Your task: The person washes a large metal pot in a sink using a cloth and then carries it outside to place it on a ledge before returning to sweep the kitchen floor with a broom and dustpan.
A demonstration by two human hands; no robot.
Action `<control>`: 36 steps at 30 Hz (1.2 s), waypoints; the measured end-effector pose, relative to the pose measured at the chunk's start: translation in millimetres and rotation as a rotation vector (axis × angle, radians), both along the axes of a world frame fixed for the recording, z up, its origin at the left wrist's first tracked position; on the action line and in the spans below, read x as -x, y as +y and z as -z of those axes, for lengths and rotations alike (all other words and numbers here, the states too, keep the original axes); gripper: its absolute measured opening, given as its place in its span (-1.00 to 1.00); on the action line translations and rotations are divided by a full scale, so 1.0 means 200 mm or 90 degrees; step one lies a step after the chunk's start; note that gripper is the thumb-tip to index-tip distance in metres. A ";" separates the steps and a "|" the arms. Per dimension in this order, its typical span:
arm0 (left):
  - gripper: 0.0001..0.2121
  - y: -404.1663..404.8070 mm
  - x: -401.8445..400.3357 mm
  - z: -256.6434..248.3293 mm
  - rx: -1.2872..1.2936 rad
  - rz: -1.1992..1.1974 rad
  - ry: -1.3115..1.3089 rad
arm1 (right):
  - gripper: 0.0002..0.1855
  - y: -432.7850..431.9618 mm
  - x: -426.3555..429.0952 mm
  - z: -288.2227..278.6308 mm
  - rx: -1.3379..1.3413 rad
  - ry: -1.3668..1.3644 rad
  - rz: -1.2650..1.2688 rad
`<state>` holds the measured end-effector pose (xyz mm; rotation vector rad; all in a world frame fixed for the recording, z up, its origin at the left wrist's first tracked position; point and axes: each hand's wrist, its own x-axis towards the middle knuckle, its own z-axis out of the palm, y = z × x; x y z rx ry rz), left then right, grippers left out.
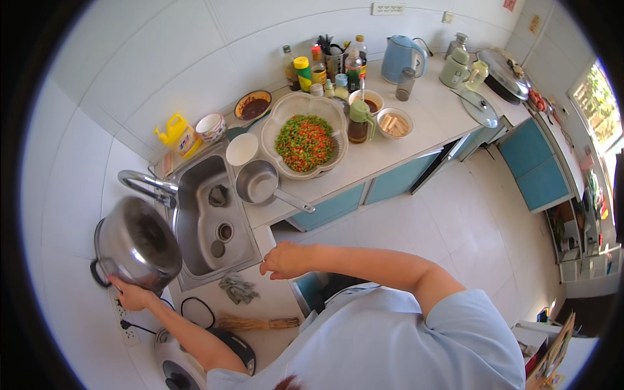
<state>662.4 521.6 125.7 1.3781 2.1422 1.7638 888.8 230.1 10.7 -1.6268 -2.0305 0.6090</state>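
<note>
My left hand (130, 293) grips the rim or handle area of a large stainless steel pot (141, 243), which is tilted at the left beside the sink. A black side handle shows next to my fingers. My right hand (285, 261) is empty, its fingers loosely bent and apart, over the counter edge to the right of the sink. The steel sink (195, 263) lies between my hands, with a dark cloth or scrubber (218, 195) and a drain (224, 231) in it. A chrome faucet (146, 181) arches from the sink's back edge.
A steel saucepan (257, 182), white bowl (242, 149) and basket (336, 112) of chopped vegetables stand right of the sink. Below the sink lie a crumpled rag (239, 287), a straw brush (258, 323), cords and a rice cooker (168, 348). Bottles and a blue kettle (400, 58) line the wall.
</note>
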 end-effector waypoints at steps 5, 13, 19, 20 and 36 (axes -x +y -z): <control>-0.49 -0.23 -0.29 0.03 -0.068 0.135 0.198 | -0.73 -0.32 -0.15 0.01 -0.120 0.069 0.081; -0.58 -1.27 -1.04 0.19 -0.197 0.593 -0.016 | -0.74 -1.26 -0.29 -0.06 -0.073 0.058 0.320; -0.63 -1.91 -1.29 0.37 0.145 0.809 -0.340 | -0.73 -2.18 -0.20 0.04 0.008 0.187 0.577; -0.64 -2.00 -1.33 0.38 0.229 0.821 -0.431 | -0.69 -2.28 -0.19 0.04 0.000 0.235 0.594; -0.59 -4.70 -2.19 0.98 1.413 1.169 -0.502 | -0.34 -4.11 -0.26 -0.03 -1.055 1.016 0.685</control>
